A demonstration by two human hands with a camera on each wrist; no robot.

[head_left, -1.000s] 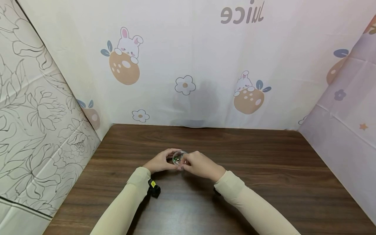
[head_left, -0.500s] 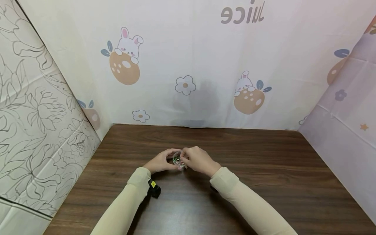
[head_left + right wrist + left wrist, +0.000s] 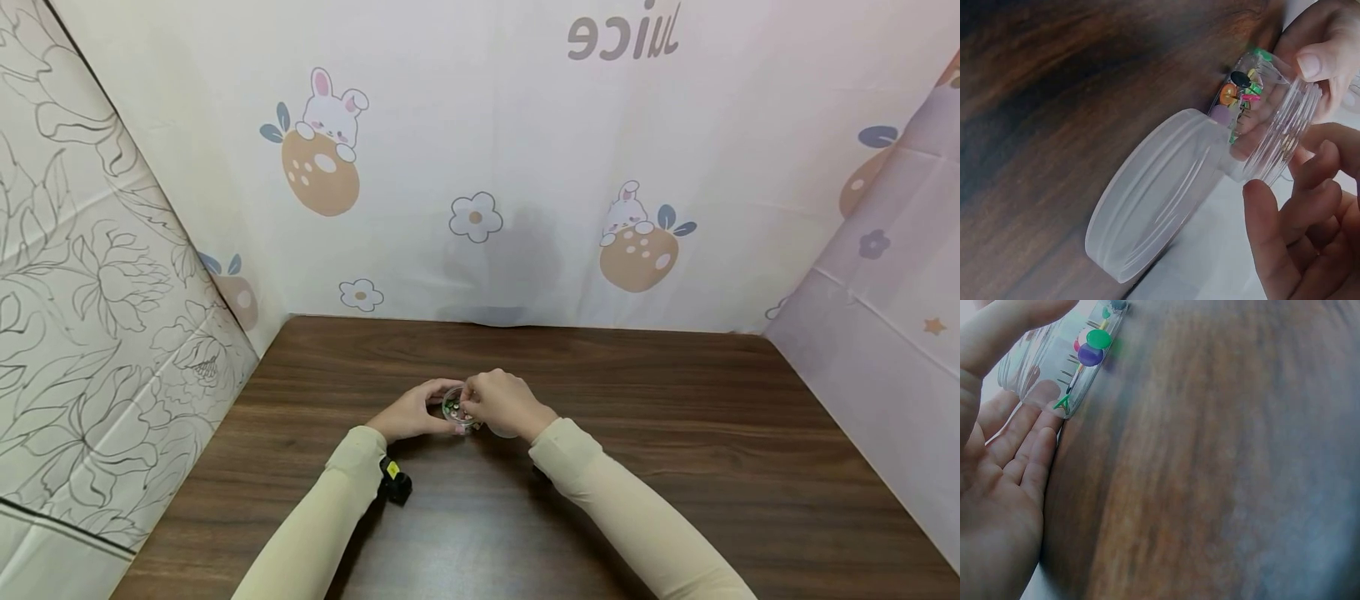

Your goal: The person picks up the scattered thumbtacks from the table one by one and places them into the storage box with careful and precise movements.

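Note:
A clear jar with a threaded rim stands on the table, holding several colourful thumbtacks. My left hand holds it from the left side, thumb near the rim and fingers around the far side. Over the jar's mouth is my right hand, its fingers bent at the rim. Whether they pinch a thumbtack is hidden in the head view and unclear in the right wrist view. A translucent lid lies beside the jar, mostly covered by my right hand in the head view.
The brown wood table reaches back to a printed curtain. A floral curtain hangs along the left edge, a pale one along the right. A black wrist camera sits at my left cuff.
My right hand has shifted slightly away from me and left over the jar's mouth, and the lid's edge now shows beneath it. My left hand stays around the jar.

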